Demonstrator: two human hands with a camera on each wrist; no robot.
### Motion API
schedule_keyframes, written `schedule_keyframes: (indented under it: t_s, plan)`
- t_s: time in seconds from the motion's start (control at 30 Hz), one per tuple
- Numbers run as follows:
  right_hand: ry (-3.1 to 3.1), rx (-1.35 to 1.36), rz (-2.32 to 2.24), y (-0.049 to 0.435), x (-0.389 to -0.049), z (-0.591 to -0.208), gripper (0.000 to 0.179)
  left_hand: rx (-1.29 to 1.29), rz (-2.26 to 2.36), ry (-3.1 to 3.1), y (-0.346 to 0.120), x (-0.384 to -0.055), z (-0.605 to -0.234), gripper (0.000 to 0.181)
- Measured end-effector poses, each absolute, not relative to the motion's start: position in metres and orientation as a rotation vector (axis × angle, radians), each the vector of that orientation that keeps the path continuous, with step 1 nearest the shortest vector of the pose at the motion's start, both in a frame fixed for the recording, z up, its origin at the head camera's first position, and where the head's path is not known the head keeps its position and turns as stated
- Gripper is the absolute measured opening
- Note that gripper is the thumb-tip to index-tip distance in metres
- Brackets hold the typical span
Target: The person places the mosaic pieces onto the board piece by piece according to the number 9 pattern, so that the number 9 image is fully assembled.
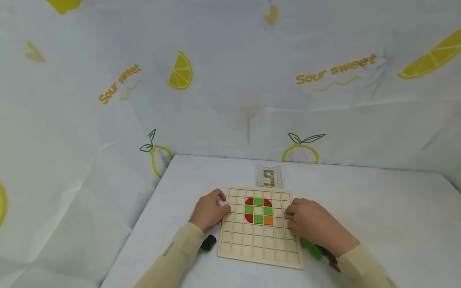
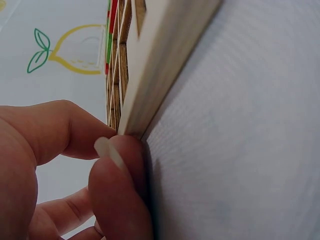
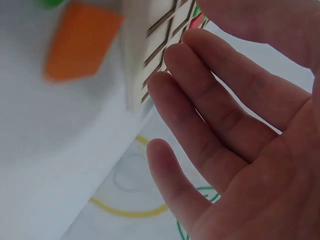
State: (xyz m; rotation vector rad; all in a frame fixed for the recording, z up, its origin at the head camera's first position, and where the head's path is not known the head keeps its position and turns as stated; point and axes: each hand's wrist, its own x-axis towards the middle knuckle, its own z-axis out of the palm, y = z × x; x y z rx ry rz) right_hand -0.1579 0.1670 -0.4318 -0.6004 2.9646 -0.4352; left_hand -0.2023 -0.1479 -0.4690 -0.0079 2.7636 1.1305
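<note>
A square wooden grid board (image 1: 262,240) lies flat on the white table. Set in its upper cells are red rounded-corner tiles (image 1: 249,218), several green square tiles (image 1: 258,219) and one orange tile (image 1: 268,221), forming a ring around a bare cell. My left hand (image 1: 209,209) is at the board's left edge, with thumb and bent fingers gathered on the rim in the left wrist view. My right hand (image 1: 312,222) rests at the right edge; its fingers (image 3: 192,80) extend loosely, tips at the grid side, holding nothing.
Behind the board lies a small card (image 1: 269,177) printed with a coloured grid pattern. Loose green pieces (image 1: 311,249) lie below my right hand, and a loose orange piece (image 3: 82,45) appears beside the board in the right wrist view. A lemon-printed white sheet (image 1: 230,104) stands behind the table.
</note>
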Motion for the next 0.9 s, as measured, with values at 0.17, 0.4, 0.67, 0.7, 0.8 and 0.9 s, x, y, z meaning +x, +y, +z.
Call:
schedule_keyframes:
  t_s: [0.17,0.4,0.67,0.7,0.8,0.9]
  plan:
    - [2.955,-0.495,-0.363,0.191,-0.143,-0.433,0.01,-0.014,1.129,2.76,-0.147,-0.202,-0.468,0.024]
    - [2.93,-0.414,-0.284,0.21,-0.124,-0.437,0.015,-0.021,1.12,2.762,-0.146,-0.201,-0.468,0.025]
    - [2.934,-0.447,-0.31,0.207,-0.117,-0.443,0.024,-0.029,1.121,2.767,-0.15,-0.202,-0.472,0.025]
    - [2.931,-0.442,-0.314,0.207,-0.117,-0.443,0.024,-0.027,1.126,2.765,-0.15,-0.203,-0.472,0.025]
    - [2.931,-0.472,-0.327,0.206,-0.117,-0.444,0.025,-0.023,1.124,2.765,-0.149,-0.203,-0.472,0.025]
    - [2.943,-0.495,-0.343,0.208,-0.118,-0.445,0.023,-0.024,1.113,2.767,-0.148,-0.204,-0.473,0.026]
